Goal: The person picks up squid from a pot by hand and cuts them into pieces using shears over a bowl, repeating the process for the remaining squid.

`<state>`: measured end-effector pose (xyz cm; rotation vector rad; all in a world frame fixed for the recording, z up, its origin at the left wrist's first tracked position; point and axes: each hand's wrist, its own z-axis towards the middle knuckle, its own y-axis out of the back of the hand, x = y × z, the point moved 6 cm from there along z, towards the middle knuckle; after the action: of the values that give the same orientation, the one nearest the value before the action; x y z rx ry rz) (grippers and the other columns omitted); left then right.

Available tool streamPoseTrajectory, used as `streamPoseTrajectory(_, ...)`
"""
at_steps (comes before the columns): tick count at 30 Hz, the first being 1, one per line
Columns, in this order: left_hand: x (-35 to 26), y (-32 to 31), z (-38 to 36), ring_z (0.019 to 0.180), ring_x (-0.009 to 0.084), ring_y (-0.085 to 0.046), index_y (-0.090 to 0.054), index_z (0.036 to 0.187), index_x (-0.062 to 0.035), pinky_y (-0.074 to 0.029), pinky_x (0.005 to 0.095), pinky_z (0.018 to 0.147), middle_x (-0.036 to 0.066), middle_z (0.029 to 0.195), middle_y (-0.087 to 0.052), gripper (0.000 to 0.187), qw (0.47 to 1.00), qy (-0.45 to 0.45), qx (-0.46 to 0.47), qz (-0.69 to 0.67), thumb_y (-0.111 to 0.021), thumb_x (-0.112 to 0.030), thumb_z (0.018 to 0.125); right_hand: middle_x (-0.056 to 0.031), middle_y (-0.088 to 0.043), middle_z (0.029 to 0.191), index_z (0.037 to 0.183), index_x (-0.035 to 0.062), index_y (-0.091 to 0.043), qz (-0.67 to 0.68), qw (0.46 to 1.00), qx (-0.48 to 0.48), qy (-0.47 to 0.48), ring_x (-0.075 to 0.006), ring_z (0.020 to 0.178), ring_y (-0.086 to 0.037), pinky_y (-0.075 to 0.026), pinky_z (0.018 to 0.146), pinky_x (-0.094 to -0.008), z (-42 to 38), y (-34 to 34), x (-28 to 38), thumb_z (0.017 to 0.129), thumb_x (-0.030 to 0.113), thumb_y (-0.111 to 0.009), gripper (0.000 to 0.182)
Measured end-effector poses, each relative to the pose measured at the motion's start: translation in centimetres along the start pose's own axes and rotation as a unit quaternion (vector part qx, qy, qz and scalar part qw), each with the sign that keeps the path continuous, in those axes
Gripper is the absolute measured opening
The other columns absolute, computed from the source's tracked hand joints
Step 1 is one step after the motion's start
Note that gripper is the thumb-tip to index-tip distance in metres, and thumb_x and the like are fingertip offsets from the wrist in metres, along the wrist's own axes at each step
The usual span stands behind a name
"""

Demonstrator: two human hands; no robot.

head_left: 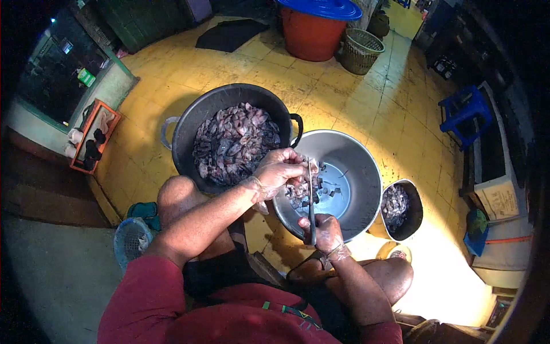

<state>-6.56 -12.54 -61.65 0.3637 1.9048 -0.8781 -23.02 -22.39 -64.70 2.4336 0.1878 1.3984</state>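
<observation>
My left hand (281, 170), in a clear plastic glove tied at the wrist, pinches a piece of squid (297, 189) over the near left part of a grey metal basin (366, 172). My right hand (325, 234), gloved the same way, is wrapped round the handle of a knife (311, 198). Its narrow blade points away from me and crosses beside my left fingertips, against the squid. Small dark cut pieces (329, 187) lie on the basin's bottom. Left of the basin, a large black tub (183, 135) holds a heap of whole-looking squid (238, 140).
A smaller pot (415, 221) with more squid-like pieces stands at the right. Near my left knee is a blue basket (123, 241). Farther off are a red tub (312, 37), a woven basket (358, 54), a blue stool (467, 114) and an orange rack (91, 137).
</observation>
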Motion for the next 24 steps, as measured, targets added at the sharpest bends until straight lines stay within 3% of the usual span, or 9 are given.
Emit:
streamPoseTrajectory(4,1.0,-0.7,-0.3,0.064,0.0134,-0.063,-0.055,0.085,-0.0020,-0.052,0.0251,0.054,0.012,0.085,-0.067,0.014,0.993,0.053,0.050,0.096,-0.069,-0.002,0.082,-0.0073,-0.059,0.055,0.076,-0.0022,-0.068,0.047,0.998,-0.026,0.031,-0.0126,0.053,-0.054,-0.046,0.053,-0.0333,0.6,-0.2,-1.5,0.080,0.048,-0.073,0.050)
streamPoseTrajectory(8,1.3,-0.3,0.2,0.059,0.0125,-0.060,-0.052,0.080,-0.0037,-0.050,0.0248,0.052,0.010,0.075,-0.064,0.016,0.997,0.051,0.039,0.048,-0.068,0.000,0.081,-0.0059,-0.059,0.056,0.074,-0.0023,-0.067,0.059,0.998,0.003,-0.024,-0.0111,0.054,-0.053,-0.044,0.052,-0.0317,0.1,0.2,-0.8,0.080,0.043,-0.074,0.047)
streamPoseTrajectory(14,2.1,-0.2,0.1,0.065,0.0136,-0.063,-0.056,0.086,-0.0015,-0.053,0.0251,0.059,0.012,0.084,-0.067,0.010,0.992,0.078,0.066,0.078,-0.066,-0.004,0.086,-0.0049,-0.060,0.061,0.079,-0.0029,-0.065,0.117,0.992,-0.032,-0.019,-0.0115,0.056,-0.055,-0.045,0.052,-0.0301,0.9,0.6,-1.6,0.082,0.040,-0.074,0.044)
streamPoseTrajectory(16,2.2,-0.6,0.2,0.072,0.0143,-0.065,-0.061,0.098,0.0028,-0.055,0.0268,0.066,0.011,0.091,-0.068,0.011,0.994,0.051,0.089,0.024,-0.063,-0.004,0.090,-0.0069,-0.063,0.069,0.090,-0.0048,-0.064,0.177,0.982,-0.069,-0.020,-0.0136,0.057,-0.058,-0.049,0.053,-0.0294,0.7,1.5,-1.1,0.084,0.038,-0.072,0.044)
streamPoseTrajectory(18,3.0,-0.6,0.8,0.082,0.0127,-0.064,-0.061,0.113,0.0033,-0.054,0.0269,0.073,0.009,0.099,-0.068,0.022,0.986,-0.017,0.136,0.098,-0.059,-0.004,0.092,-0.0090,-0.064,0.071,0.094,-0.0051,-0.065,0.250,0.963,-0.101,0.007,-0.0149,0.058,-0.059,-0.049,0.053,-0.0292,0.9,2.3,-1.1,0.085,0.039,-0.071,0.045)
streamPoseTrajectory(19,3.8,-0.8,1.1,0.091,0.0099,-0.062,-0.060,0.118,0.0021,-0.052,0.0257,0.078,0.009,0.105,-0.067,0.026,0.970,0.012,0.198,0.142,-0.058,-0.005,0.094,-0.0084,-0.063,0.072,0.096,-0.0053,-0.065,0.213,0.971,-0.107,0.004,-0.0150,0.058,-0.059,-0.049,0.053,-0.0287,0.9,2.9,-1.1,0.086,0.038,-0.070,0.044)
streamPoseTrajectory(20,4.6,-0.7,1.2,0.095,0.0094,-0.060,-0.060,0.119,0.0013,-0.050,0.0252,0.081,0.009,0.108,-0.066,0.026,0.956,0.006,0.207,0.207,-0.058,-0.005,0.094,-0.0068,-0.061,0.070,0.092,-0.0050,-0.064,0.262,0.958,-0.110,0.035,-0.0147,0.058,-0.059,-0.049,0.053,-0.0279,0.8,2.9,-0.6,0.088,0.036,-0.068,0.041)
streamPoseTrajectory(22,3.5,-1.1,1.0,0.097,0.0104,-0.059,-0.060,0.120,0.0006,-0.050,0.0263,0.081,0.008,0.109,-0.065,0.027,0.903,-0.121,0.211,0.355,-0.057,-0.004,0.093,-0.0053,-0.060,0.069,0.085,-0.0042,-0.063,0.264,0.958,-0.108,0.043,-0.0139,0.057,-0.059,-0.048,0.052,-0.0273,1.3,3.1,-1.3,0.089,0.035,-0.067,0.040)
streamPoseTrajectory(24,2.2,-0.7,0.8,0.092,0.0146,-0.064,-0.064,0.113,-0.0015,-0.051,0.0294,0.081,0.008,0.104,-0.069,0.023,0.933,-0.117,0.183,0.287,-0.059,-0.006,0.091,-0.0058,-0.061,0.069,0.081,-0.0032,-0.061,0.262,0.958,-0.110,0.044,-0.0132,0.057,-0.059,-0.047,0.052,-0.0273,1.5,3.1,-1.6,0.089,0.036,-0.067,0.040)
